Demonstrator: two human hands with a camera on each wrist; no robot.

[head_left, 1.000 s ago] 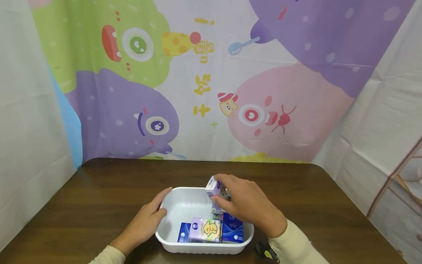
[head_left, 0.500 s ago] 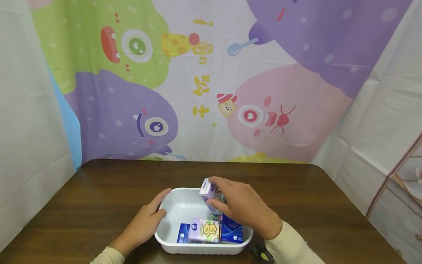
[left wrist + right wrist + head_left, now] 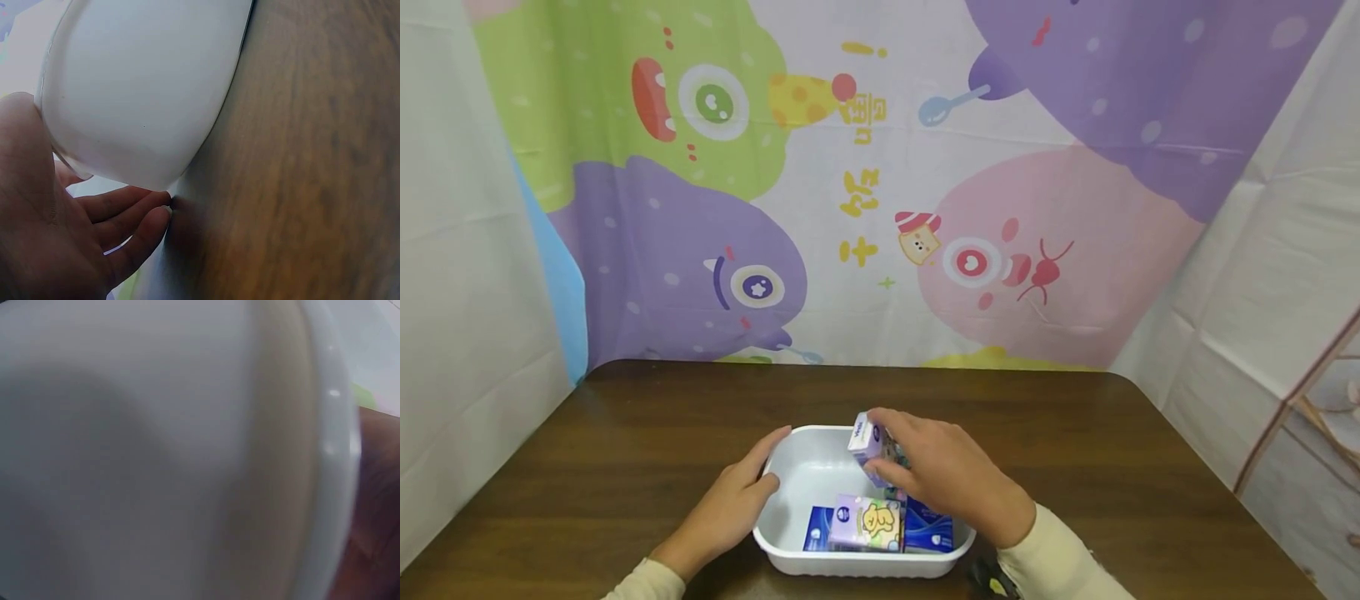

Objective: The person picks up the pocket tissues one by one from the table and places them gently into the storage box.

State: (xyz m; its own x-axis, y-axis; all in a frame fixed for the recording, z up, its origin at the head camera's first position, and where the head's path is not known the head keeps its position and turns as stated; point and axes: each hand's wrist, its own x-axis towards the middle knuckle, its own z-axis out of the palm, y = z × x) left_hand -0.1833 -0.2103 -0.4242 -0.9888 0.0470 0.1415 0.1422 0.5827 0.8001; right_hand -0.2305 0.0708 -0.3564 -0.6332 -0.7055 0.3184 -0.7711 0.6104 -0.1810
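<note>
A white plastic basin point(image 3: 801, 483) sits on the table. My left hand point(image 3: 733, 500) holds its left end, thumb at the rim; in the left wrist view the fingers point(image 3: 140, 240) curve about the basin's outer corner. Above the inside, my right hand point(image 3: 951, 467) pinches a tilted purple-and-white tissue pack point(image 3: 868, 450) between thumb and fingers. Below it, at the near side, lie a lilac pack with a yellow bear point(image 3: 867, 523), a blue pack point(image 3: 817, 529) and another blue pack point(image 3: 928, 527), partly covered. The right wrist view is mostly filled by the basin's blurred wall point(image 3: 156, 394).
A dark wooden table point(image 3: 640, 433) spreads around the basin. Beside the right sleeve lies a small black and yellow object point(image 3: 992, 579), partly hidden. A cartoon-printed cloth point(image 3: 880, 325) hangs behind the table, with pale cloth walls at both sides.
My right hand has shifted left and slightly nearer over the basin, carrying the tissue pack with it. The left hand stays at the basin's rim.
</note>
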